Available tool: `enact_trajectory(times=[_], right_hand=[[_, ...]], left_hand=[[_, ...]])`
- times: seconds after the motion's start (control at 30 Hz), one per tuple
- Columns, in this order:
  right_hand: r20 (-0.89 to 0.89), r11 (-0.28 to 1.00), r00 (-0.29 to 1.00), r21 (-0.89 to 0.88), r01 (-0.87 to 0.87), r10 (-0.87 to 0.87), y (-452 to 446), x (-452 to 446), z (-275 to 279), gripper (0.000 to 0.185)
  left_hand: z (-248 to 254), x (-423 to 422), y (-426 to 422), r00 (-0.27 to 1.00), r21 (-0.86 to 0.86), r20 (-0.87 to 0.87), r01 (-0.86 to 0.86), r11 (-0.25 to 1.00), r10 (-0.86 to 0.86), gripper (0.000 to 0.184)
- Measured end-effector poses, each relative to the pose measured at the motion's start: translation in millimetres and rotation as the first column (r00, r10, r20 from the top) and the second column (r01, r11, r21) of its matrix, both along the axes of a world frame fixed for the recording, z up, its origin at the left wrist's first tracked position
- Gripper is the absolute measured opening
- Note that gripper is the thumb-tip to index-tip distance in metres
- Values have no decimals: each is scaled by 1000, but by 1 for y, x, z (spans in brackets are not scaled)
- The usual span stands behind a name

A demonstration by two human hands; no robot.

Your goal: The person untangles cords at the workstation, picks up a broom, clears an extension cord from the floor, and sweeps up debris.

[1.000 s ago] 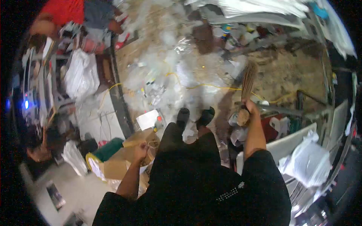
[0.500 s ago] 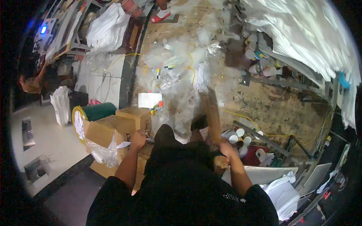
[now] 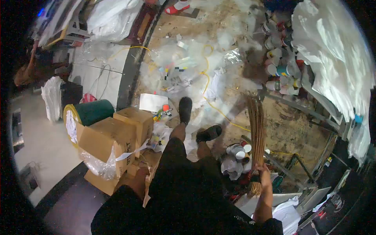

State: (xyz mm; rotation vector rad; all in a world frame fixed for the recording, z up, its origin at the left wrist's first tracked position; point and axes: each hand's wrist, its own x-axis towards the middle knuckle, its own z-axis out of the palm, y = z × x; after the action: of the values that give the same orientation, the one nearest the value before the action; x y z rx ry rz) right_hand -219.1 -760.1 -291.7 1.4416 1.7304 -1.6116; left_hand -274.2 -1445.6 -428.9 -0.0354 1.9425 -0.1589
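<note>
My right hand (image 3: 263, 174) is closed round the bound lower part of a stick broom (image 3: 256, 133), whose bristles point up the view over the littered floor. At the lower left, beside an open cardboard box (image 3: 107, 137), hangs my left hand (image 3: 141, 172); its fingers are dim and hard to make out. Cloudy plastic film (image 3: 176, 58) and scraps cover the floor beyond my feet. A white sheet (image 3: 153, 102) lies left of my feet, and a yellow cable (image 3: 221, 113) crosses the floor.
A green roll (image 3: 96, 111) stands behind the boxes. Cups (image 3: 239, 152) are bunched left of the broom, with more containers (image 3: 284, 70) under a rack of white cloth (image 3: 329, 51). Metal bars (image 3: 290, 172) lie at the right. Another person's foot in a red sandal (image 3: 177, 8) shows at the top.
The broom has swung to the right with my right hand. My left hand has dropped lower beside the boxes. My feet now show apart, and the view has shifted.
</note>
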Motion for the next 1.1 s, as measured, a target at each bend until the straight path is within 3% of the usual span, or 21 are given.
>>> enact_trajectory(times=[0.07,0.1,0.2,0.23,0.3,0.33,0.37,0.43,0.5,0.57,0.63,0.7,0.77,0.8,0.83,0.93,0.97,1.0,1.03,1.07,1.1], right_hand=[[144,867,893,-218,449,-426,-22,-1,0,40],[79,996,996,83,34,-40,-50,-54,34,48],[-23,971,971,-35,237,-237,-93,-38,-10,67],[15,971,971,-36,238,-238,-108,-38,-30,67],[-102,949,955,126,290,-279,-136,-42,-71,69],[-16,966,975,132,223,-223,-140,-31,-91,71],[14,970,977,120,211,-214,-145,-27,-112,71],[55,954,970,198,223,-238,-156,-26,-149,74],[101,971,980,187,152,-173,-163,-65,-165,74],[154,980,981,180,89,-117,-168,-59,-183,74],[113,928,921,53,369,-373,-164,1,-199,75],[259,934,897,98,344,-358,-160,-21,-185,77],[211,668,686,-159,727,-696,-149,-18,-176,51],[288,496,546,-232,837,-787,-136,29,-175,51],[293,563,577,-142,814,-762,-133,34,-168,51],[328,738,686,58,672,-650,-133,29,-162,55],[331,748,691,76,659,-642,-132,27,-161,56],[328,755,697,88,650,-638,-132,25,-161,57],[324,759,700,101,643,-636,-131,22,-162,59],[318,764,705,111,636,-633,-131,20,-164,60],[310,768,711,120,629,-631,-131,19,-166,62]], left_hand=[[-27,-45,27,999,-32,-31,13,999,-14,24],[-46,-77,46,997,-47,-66,28,999,-31,23],[-133,-204,125,967,0,-176,187,982,-184,23],[-180,-239,146,920,161,-214,365,917,-329,21],[-347,-296,178,705,311,-411,704,638,-578,22],[-327,-345,225,936,483,-302,314,818,-181,23],[-300,-397,275,943,626,-176,-115,771,283,25],[-339,-424,283,929,653,-308,51,755,204,22],[-420,-432,258,918,640,-386,194,743,93,21],[-538,-408,198,773,408,-469,619,671,-427,20],[-479,-447,194,717,330,-293,696,637,-632,21],[-521,-460,154,804,256,-167,595,762,-571,23],[-596,-464,108,854,214,-70,518,829,-515,37],[-681,-441,60,797,106,-375,544,832,-473,47],[-760,-420,17,665,18,-642,511,859,-382,62],[-590,-450,141,817,415,-490,-88,906,304,95],[-618,-429,124,817,415,-488,-94,905,308,95],[-659,-402,103,649,582,-199,-525,622,734,93],[-681,-392,94,285,578,138,-801,157,948,91],[-637,-409,109,578,382,325,-804,455,749,80],[-574,-418,134,712,232,545,-635,737,442,70]])
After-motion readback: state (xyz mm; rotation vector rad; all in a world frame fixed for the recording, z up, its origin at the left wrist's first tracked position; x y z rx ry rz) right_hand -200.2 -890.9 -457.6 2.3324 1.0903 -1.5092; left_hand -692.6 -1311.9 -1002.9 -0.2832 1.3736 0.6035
